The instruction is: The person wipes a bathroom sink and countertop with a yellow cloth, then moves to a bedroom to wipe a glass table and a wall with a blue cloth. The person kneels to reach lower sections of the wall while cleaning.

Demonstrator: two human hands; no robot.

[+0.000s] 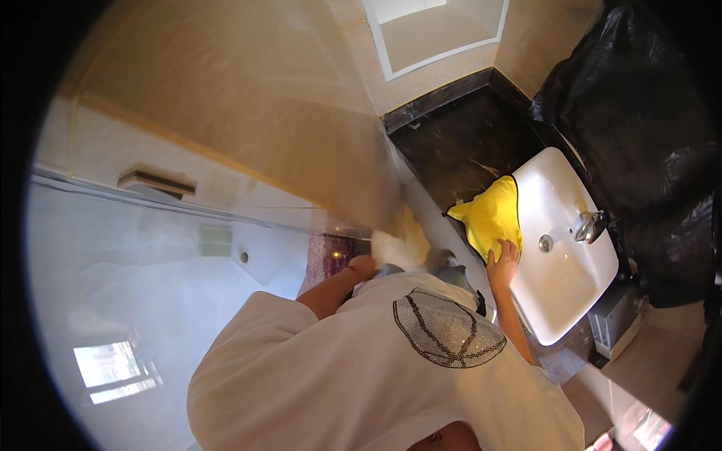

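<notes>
A yellow cloth (492, 217) with a dark edging lies partly on the dark stone countertop (451, 152) and against the near rim of a white washbasin (564, 287). My right hand (503, 264) is on the cloth's lower end, with thumb and fingers bent over the fabric beside the rim. The basin has a chrome faucet (590, 226) and a round metal drain (545, 243). At my left side, my left hand (362, 267) hangs low with its fingers curled; its palm is hidden, and nothing shows in it.
Black plastic sheeting (637, 113) hangs behind the basin. A grey box-like object (615, 318) stands past the basin's lower right corner. At the top is a white-framed wall niche (440, 34). A shower floor with a drain (244, 257) and a wall-mounted ledge (157, 185) lie to the left.
</notes>
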